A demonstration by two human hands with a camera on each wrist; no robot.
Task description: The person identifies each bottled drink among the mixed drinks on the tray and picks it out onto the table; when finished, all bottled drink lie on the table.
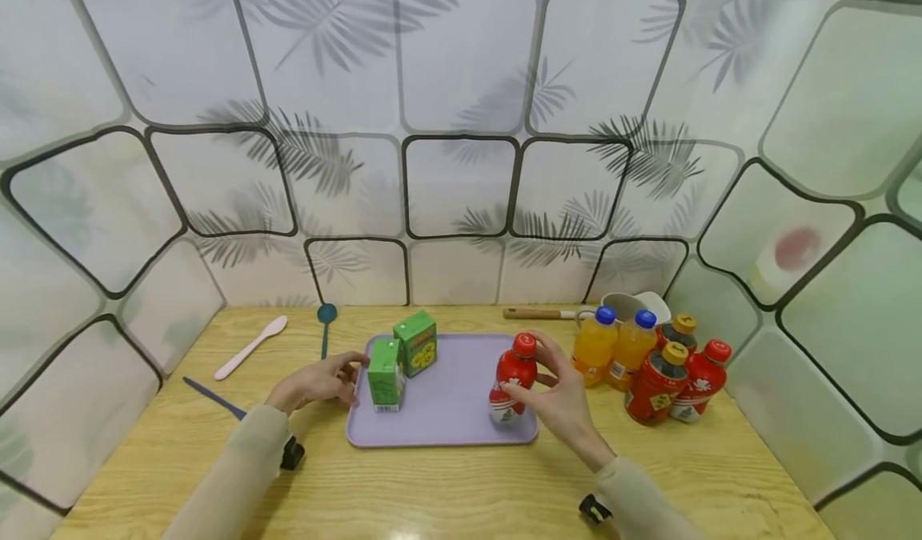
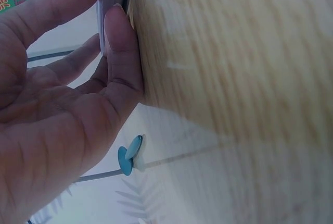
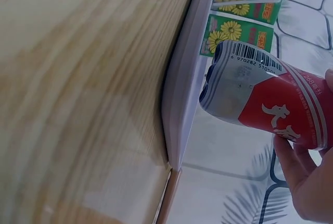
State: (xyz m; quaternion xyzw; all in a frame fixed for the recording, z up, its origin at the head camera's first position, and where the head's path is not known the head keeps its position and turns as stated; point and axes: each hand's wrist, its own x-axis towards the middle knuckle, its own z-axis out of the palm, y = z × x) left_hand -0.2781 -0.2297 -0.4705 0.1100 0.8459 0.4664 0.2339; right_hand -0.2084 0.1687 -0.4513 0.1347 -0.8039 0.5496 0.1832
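Note:
A lilac tray [image 1: 450, 436] lies on the wooden table in the head view. Two green drink cartons, a front one [image 1: 385, 376] and a rear one [image 1: 418, 344], stand at its left end. My left hand [image 1: 324, 382] holds the tray's left edge, with the thumb [image 2: 122, 52] low against the rim. Over the tray's right end my right hand [image 1: 558, 400] grips a red-capped bottle [image 1: 517, 374] by its upper part. The bottle [image 3: 270, 99] leans slightly. I cannot tell whether its base touches the tray.
Right of the tray stand two orange-drink bottles [image 1: 594, 348] and several red-labelled bottles [image 1: 657, 384]. Behind them are a pale mug [image 1: 623, 306] and a wooden handle [image 1: 536, 314]. A pink spoon [image 1: 248, 350], a teal spoon [image 1: 326, 314] and a dark blue utensil [image 1: 212, 396] lie left.

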